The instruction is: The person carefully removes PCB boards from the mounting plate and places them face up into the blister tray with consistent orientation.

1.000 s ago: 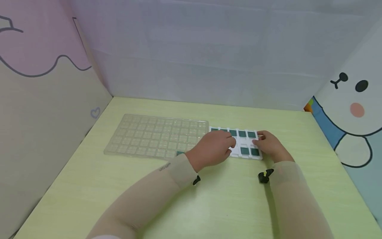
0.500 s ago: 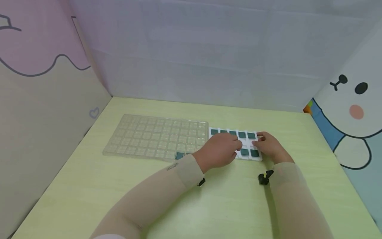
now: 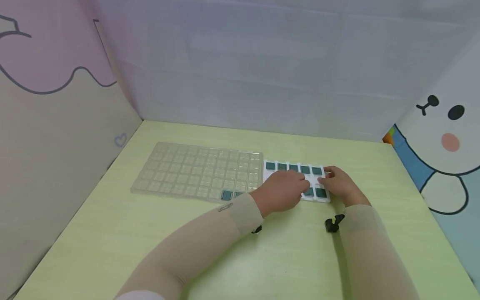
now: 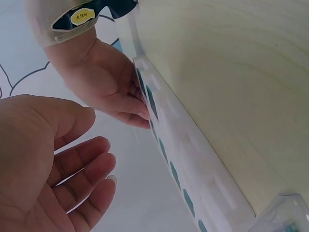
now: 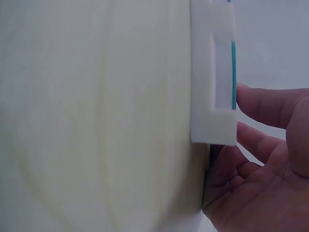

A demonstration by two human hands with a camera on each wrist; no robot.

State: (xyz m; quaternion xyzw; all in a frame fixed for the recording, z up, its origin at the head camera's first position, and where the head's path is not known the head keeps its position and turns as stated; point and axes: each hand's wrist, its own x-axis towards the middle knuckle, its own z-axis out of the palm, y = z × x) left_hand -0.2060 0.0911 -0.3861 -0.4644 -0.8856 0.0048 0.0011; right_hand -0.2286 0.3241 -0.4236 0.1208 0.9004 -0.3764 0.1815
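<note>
A white tray point(image 3: 311, 179) with dark green square pieces point(image 3: 316, 171) in its pockets lies on the table. My left hand point(image 3: 283, 191) hovers over its near row, covering part of the tray. In the left wrist view, the left fingers point(image 4: 84, 157) are loosely bent with nothing between them. At the tray's right end, my right hand point(image 3: 339, 183) grips the edge; the right wrist view has the thumb point(image 5: 265, 104) at the top and the other fingers by the end wall. A clear plastic grid tray point(image 3: 187, 171) sits to the left, bearing green squares point(image 3: 226, 195) in its near right cells.
The pale yellow-green table point(image 3: 240, 262) carries both trays, side by side. A whitish sheet point(image 3: 262, 75) stands along the back edge. Printed panels flank the table, with a cartoon figure point(image 3: 446, 146) on the right one.
My left hand has moved right along the white tray, holding nothing. More green squares show in the clear tray as the left arm shifts. The right hand stays at the white tray's end.
</note>
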